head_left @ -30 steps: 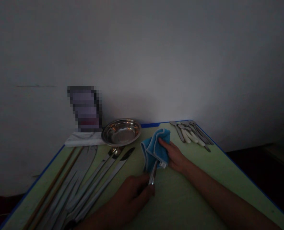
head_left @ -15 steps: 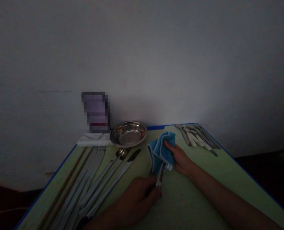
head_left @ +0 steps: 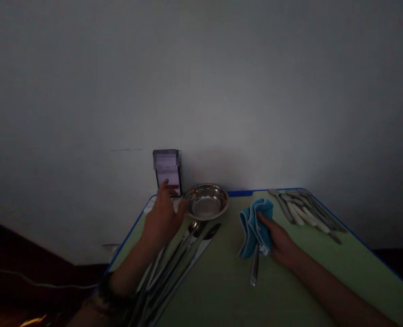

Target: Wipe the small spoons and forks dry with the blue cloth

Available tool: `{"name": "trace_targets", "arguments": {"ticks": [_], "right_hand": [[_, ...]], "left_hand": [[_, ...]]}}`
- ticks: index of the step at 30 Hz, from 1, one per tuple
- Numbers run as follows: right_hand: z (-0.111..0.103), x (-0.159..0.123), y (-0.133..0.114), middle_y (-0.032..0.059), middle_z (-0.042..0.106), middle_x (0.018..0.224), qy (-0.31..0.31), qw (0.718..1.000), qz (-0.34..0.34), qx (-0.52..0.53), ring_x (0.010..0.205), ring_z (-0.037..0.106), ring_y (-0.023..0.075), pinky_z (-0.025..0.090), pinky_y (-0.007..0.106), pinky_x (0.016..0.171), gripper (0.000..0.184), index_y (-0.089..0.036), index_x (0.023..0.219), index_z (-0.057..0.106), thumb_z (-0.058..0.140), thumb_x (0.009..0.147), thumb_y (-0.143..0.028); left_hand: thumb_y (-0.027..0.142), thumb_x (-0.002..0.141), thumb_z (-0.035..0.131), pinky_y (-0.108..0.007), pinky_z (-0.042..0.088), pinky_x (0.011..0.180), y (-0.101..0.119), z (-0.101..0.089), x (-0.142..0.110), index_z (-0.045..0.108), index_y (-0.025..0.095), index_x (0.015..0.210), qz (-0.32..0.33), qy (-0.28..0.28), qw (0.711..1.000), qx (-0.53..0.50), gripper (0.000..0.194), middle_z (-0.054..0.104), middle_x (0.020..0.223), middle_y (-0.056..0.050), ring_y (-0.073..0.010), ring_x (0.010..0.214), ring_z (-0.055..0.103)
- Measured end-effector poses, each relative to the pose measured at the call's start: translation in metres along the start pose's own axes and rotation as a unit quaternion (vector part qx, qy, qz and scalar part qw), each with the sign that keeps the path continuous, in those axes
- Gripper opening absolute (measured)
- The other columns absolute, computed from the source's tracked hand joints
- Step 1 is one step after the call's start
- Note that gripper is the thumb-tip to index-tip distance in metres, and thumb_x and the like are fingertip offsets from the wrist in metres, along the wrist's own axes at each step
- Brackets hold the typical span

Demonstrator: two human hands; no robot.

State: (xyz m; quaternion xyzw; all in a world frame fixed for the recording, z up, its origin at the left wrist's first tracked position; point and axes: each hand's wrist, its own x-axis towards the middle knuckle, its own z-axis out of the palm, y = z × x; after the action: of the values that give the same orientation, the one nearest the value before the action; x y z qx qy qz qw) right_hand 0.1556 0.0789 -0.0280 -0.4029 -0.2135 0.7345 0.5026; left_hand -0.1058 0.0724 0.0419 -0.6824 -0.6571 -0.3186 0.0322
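Note:
My left hand [head_left: 163, 215] is stretched to the upright phone [head_left: 168, 175], its index finger over the lower part of the screen; whether the fingertip touches, I cannot tell. The hand is empty, with thumb and fingers apart. Closed in my right hand [head_left: 280, 238] is a folded blue cloth [head_left: 256, 225] with a pale edge. A metal utensil's handle [head_left: 254, 270] sticks out below the cloth; its other end is hidden inside the folds.
Beside the phone stands a shiny metal bowl [head_left: 207, 203]. Several long metal utensils, including a knife [head_left: 201, 247], lie on the green table [head_left: 218, 290] at left. Forks and white-handled cutlery [head_left: 305, 213] lie at the back right. A wall rises behind.
My left hand has let go of the utensil handle and moved up and left to the phone. The right hand still grips the cloth. The whole view has shifted.

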Motion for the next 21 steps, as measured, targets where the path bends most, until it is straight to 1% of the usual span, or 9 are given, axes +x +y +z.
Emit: {"name": "trace_targets", "arguments": {"ticks": [1,3,6,11,13,15,17,19,21], "right_hand": [[0.0,0.0,0.0,-0.0008,0.067,0.063,-0.002,1.0,-0.001,-0.003,0.056,0.063,0.0139,0.053,0.028,0.061,0.019,-0.017,0.078,0.06,0.066,0.068,-0.032],[0.001,-0.001,0.0,0.0001,0.067,0.064,-0.007,1.0,-0.002,-0.008,0.059,0.064,0.0148,0.053,0.029,0.063,0.021,-0.016,0.079,0.061,0.067,0.067,-0.032],[0.002,-0.003,0.0,0.0006,0.068,0.066,-0.004,1.0,0.0,-0.013,0.061,0.064,0.0151,0.053,0.029,0.066,0.022,-0.016,0.081,0.061,0.067,0.067,-0.033],[0.002,-0.004,0.0,-0.0004,0.067,0.063,-0.004,1.0,-0.005,-0.024,0.053,0.062,0.0129,0.053,0.029,0.062,0.017,-0.017,0.074,0.061,0.065,0.069,-0.033],[0.001,-0.004,0.001,0.0,0.067,0.062,0.001,1.0,0.0,-0.031,0.051,0.061,0.0126,0.052,0.028,0.059,0.017,-0.017,0.071,0.061,0.064,0.07,-0.034],[0.0,-0.003,0.001,0.0003,0.067,0.063,0.007,0.999,0.007,-0.035,0.051,0.061,0.0129,0.052,0.028,0.057,0.017,-0.017,0.072,0.061,0.064,0.07,-0.034],[0.0,-0.003,0.001,0.0002,0.067,0.064,0.012,0.999,0.011,-0.036,0.053,0.061,0.0132,0.052,0.028,0.058,0.017,-0.017,0.075,0.061,0.065,0.069,-0.033],[-0.002,-0.002,0.001,0.0001,0.067,0.065,0.019,0.999,0.009,-0.034,0.054,0.062,0.0133,0.053,0.028,0.059,0.017,-0.018,0.076,0.062,0.065,0.069,-0.033],[-0.002,-0.003,0.001,0.0001,0.067,0.066,0.025,0.999,0.008,-0.033,0.055,0.062,0.0134,0.053,0.028,0.061,0.017,-0.018,0.077,0.062,0.066,0.069,-0.032]], "left_hand": [[0.035,0.084,0.042,-0.041,0.047,0.077,-0.006,0.002,0.004,0.039,0.015,0.11,-0.01,-0.003,1.0,0.008,0.033,0.026,0.138,-0.018,-0.0288,0.107,0.05],[0.036,0.085,0.041,-0.045,0.045,0.081,-0.013,0.007,0.007,0.038,0.012,0.114,-0.023,-0.007,0.999,0.021,0.038,0.026,0.139,-0.021,-0.0317,0.11,0.048],[0.038,0.086,0.038,-0.048,0.041,0.087,-0.017,0.015,0.007,0.042,0.009,0.111,-0.031,-0.018,0.999,0.029,0.038,0.026,0.139,-0.024,-0.034,0.114,0.045],[0.041,0.087,0.037,-0.047,0.038,0.091,-0.026,0.025,0.01,0.045,0.009,0.106,-0.02,-0.035,0.999,0.024,0.039,0.027,0.137,-0.026,-0.0342,0.119,0.039],[0.04,0.086,0.038,-0.047,0.036,0.093,-0.031,0.027,0.011,0.044,0.009,0.107,-0.013,-0.037,0.999,0.02,0.038,0.03,0.136,-0.025,-0.0328,0.119,0.039],[0.039,0.086,0.038,-0.047,0.035,0.095,-0.033,0.026,0.011,0.044,0.011,0.105,-0.007,-0.039,0.999,0.015,0.035,0.029,0.136,-0.023,-0.0316,0.119,0.039],[0.039,0.086,0.039,-0.048,0.035,0.095,-0.031,0.024,0.009,0.045,0.014,0.101,-0.001,-0.041,0.999,0.01,0.031,0.024,0.139,-0.021,-0.0319,0.121,0.036],[0.039,0.085,0.04,-0.047,0.04,0.09,-0.024,0.022,0.004,0.044,0.016,0.1,0.009,-0.044,0.999,0.002,0.028,0.019,0.14,-0.019,-0.0325,0.123,0.032],[0.036,0.084,0.043,-0.044,0.045,0.082,-0.013,0.02,-0.003,0.041,0.017,0.101,0.032,-0.042,0.998,-0.028,0.025,0.025,0.134,-0.017,-0.03,0.113,0.043]]}}
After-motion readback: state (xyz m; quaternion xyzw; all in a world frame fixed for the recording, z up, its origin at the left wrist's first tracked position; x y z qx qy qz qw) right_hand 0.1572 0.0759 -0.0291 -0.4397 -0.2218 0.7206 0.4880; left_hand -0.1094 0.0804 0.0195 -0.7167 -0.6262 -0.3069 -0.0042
